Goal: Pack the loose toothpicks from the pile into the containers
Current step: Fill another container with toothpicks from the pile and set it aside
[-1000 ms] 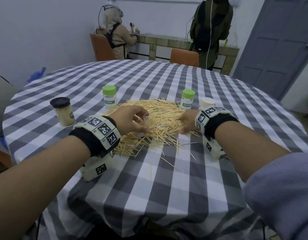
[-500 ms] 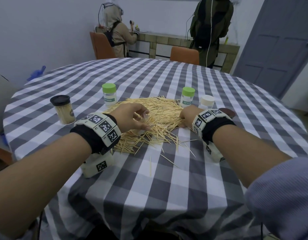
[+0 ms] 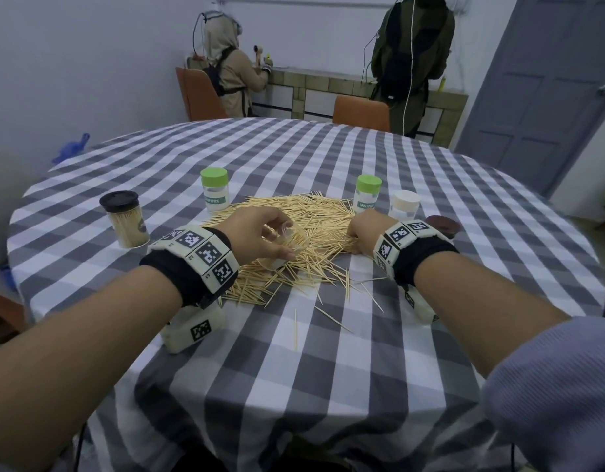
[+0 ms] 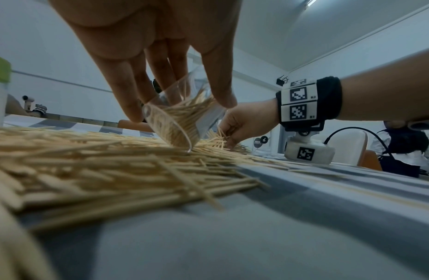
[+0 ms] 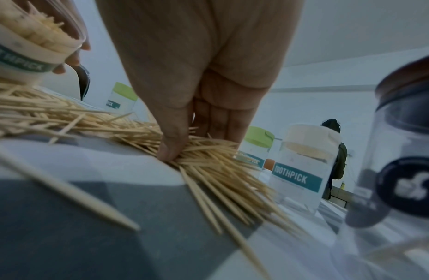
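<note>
A loose toothpick pile (image 3: 314, 216) lies mid-table on the checked cloth. My left hand (image 3: 287, 238) grips a clear, lidless toothpick container (image 3: 277, 262). It is tilted with its lower rim on the pile and is partly filled, as the left wrist view shows (image 4: 177, 121). My right hand (image 3: 357, 233) is down on the pile's right edge. In the right wrist view its thumb (image 5: 170, 151) and fingers close on a bunch of toothpicks (image 5: 208, 151). The held container (image 5: 28, 47) shows at upper left there.
Two green-lidded containers (image 3: 215, 194) (image 3: 367, 194) and a white-lidded one (image 3: 405, 204) stand behind the pile. A full black-lidded jar (image 3: 125, 223) stands at left, and a dark-lidded jar (image 3: 442, 224) behind my right wrist. Stray toothpicks (image 3: 331, 316) lie nearer me. Two people stand at the far counter.
My right hand has edged slightly further into the pile's right edge. My left hand keeps the tilted container in about the same place.
</note>
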